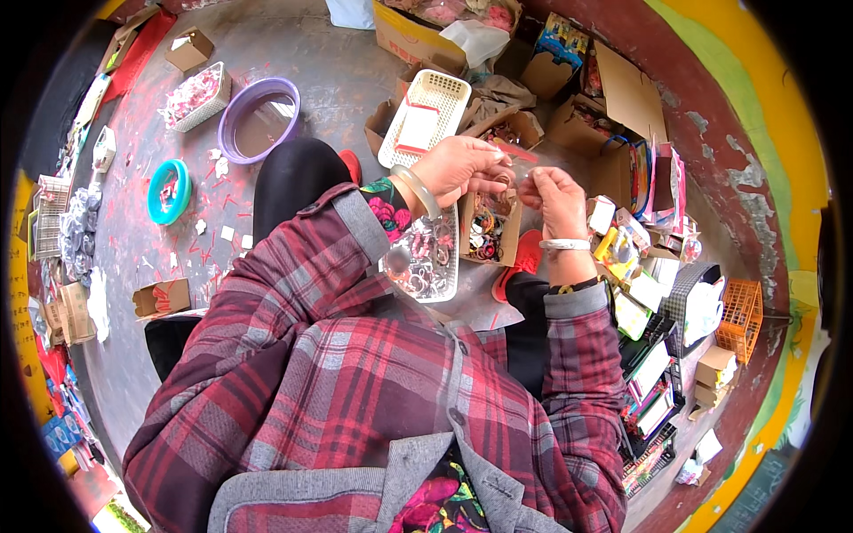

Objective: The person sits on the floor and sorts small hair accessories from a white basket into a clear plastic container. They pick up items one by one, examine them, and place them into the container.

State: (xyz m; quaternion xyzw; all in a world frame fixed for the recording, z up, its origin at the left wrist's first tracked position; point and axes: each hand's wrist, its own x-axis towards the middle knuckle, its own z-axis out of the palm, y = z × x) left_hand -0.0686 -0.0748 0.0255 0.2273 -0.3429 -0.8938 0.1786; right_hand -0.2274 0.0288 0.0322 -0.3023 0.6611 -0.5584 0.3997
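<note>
My left hand (449, 171) is raised in front of me, its thumb and fingertips pinched together. Close to its right, my right hand (560, 204) is also closed at the fingertips. Something thin and clear seems to glint between them, too small to make out. Below my left hand is a white plastic basket (451, 282) full of small ring-shaped pieces, partly hidden by my wrist and sleeve. Beside it, under the gap between my hands, a cardboard box (509, 253) holds coloured hair ties (484, 233). Past my left hand lies a cream plastic basket (447, 86) with a red-edged white piece in it.
On the floor at left are a purple basin (225, 133), a turquoise basin (187, 197), a filled basket (218, 102) and red scraps. Open cartons (400, 40) stand ahead. At right are a cardboard box (626, 84), black crates (680, 391) and an orange basket (739, 322) along the wall.
</note>
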